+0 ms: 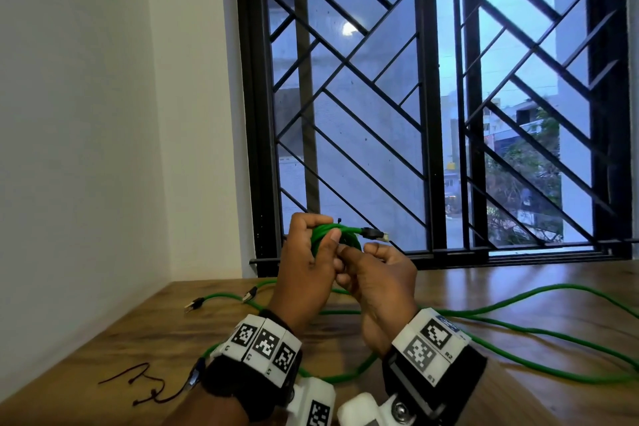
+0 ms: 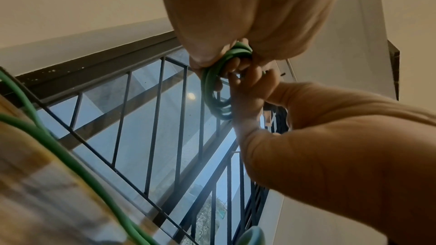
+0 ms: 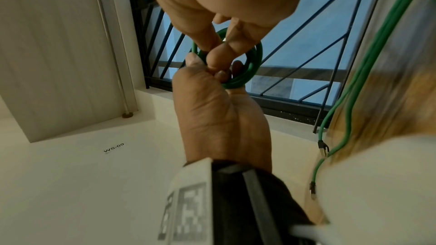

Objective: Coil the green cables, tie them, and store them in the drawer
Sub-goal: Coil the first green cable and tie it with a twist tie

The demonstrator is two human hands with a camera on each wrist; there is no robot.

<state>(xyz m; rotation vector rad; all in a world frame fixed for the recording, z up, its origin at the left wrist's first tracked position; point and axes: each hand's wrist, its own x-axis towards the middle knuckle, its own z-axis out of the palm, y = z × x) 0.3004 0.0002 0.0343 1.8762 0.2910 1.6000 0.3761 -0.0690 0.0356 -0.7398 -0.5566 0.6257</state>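
A small coil of green cable [image 1: 337,231] is held up in front of the window, above the wooden table [image 1: 103,339]. My left hand [image 1: 325,239] grips the coil's left side, thumb over the strands. My right hand [image 1: 356,252] meets it from the right and pinches at the coil's lower edge with curled fingers. The coil's dark plug [image 1: 375,234] sticks out to the right. In the left wrist view the coil [image 2: 212,85] hangs below my palm. In the right wrist view the coil [image 3: 254,62] is a ring round my fingertips [image 3: 217,51]; what they pinch is hidden.
More green cable [image 1: 518,322] lies loose across the table's right and middle, with two plugs [image 1: 193,304] at the left. A thin black tie [image 1: 145,387] lies near the front left. A barred window [image 1: 432,97] stands behind the table; a white wall is at the left.
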